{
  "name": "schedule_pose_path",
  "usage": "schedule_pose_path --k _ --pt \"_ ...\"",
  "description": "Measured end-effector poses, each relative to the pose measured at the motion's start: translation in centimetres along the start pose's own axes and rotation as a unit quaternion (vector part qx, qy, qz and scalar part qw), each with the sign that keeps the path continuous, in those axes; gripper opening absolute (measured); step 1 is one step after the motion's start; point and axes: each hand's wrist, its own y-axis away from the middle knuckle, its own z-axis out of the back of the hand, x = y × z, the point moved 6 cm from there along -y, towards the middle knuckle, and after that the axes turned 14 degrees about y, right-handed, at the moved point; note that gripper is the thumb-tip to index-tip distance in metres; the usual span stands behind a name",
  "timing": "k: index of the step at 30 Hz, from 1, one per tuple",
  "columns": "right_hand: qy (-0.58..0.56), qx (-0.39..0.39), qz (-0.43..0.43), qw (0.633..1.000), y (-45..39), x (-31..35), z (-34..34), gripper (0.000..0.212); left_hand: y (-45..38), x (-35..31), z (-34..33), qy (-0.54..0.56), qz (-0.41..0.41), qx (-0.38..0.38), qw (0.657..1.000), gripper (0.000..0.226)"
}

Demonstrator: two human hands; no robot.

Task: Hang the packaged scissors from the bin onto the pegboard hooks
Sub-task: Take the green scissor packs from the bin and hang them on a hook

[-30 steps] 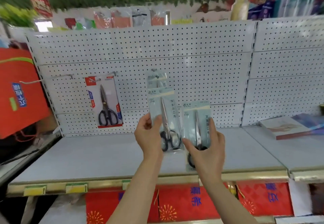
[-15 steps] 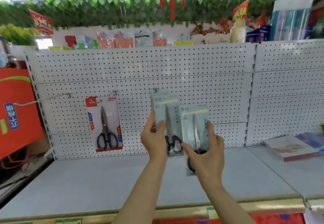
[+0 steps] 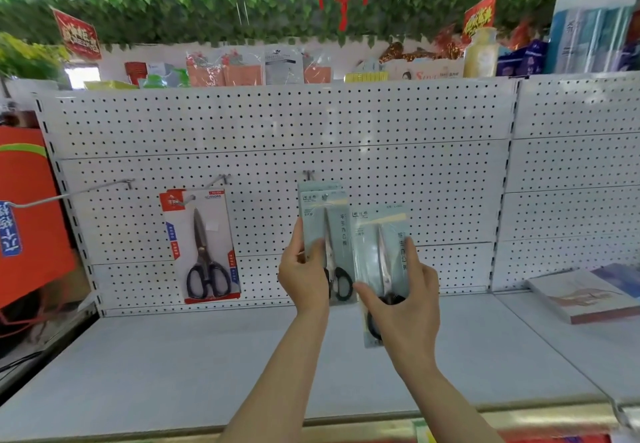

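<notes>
A pale grey-green carded pack of black-handled scissors (image 3: pixel 327 234) hangs upright on a short metal pegboard hook (image 3: pixel 309 176) at the middle of the white perforated pegboard (image 3: pixel 381 172), its punched top over the hook's tip and a second like card just behind it. At its 4 o'clock, overlapping its edge, a matching grey-green scissors pack (image 3: pixel 381 255) stands upright off the board. At 9 o'clock, a red-trimmed scissors card (image 3: pixel 202 245) hangs from another hook.

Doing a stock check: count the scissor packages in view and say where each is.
3, possibly more. A red-carded pack hangs on a pegboard hook at left. The left hand holds a grey pack on the middle hook, perhaps with another behind. The right hand holds a grey pack.
</notes>
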Motion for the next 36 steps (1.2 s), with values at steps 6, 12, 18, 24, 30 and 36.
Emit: schedule_pose_path --k 6,12,18,24,30,36 --pt "-0.002 0.011 0.014 1.0 -0.4 1.1 -1.4 0.101 -1.1 0.9 0.1 -0.061 -0.023 0.012 0.998 0.048" --pt "-0.001 0.035 0.015 0.999 -1.4 3.4 -4.4 0.103 -2.7 -2.6 0.9 -0.094 -0.107 0.036 0.989 0.042" --pt "0.003 0.031 0.013 0.999 -2.6 4.3 -7.3 0.099 -3.9 -5.7 -2.8 -0.178 -0.118 0.199 0.956 0.061" --pt "0.02 0.024 0.009 0.999 -2.4 3.7 -9.0 0.098 -4.9 -4.1 -2.8 -0.258 -0.126 0.219 0.932 0.072" --pt "-0.006 0.02 0.014 1.0 -3.2 3.2 -11.1 0.102 -5.9 -2.6 -3.3 -0.288 -0.128 0.225 0.922 0.072" --pt "-0.007 -0.006 0.033 0.999 -4.8 3.0 -12.6 0.093 -7.3 -1.7 -3.7 -0.315 -0.141 0.228 0.91 0.069"
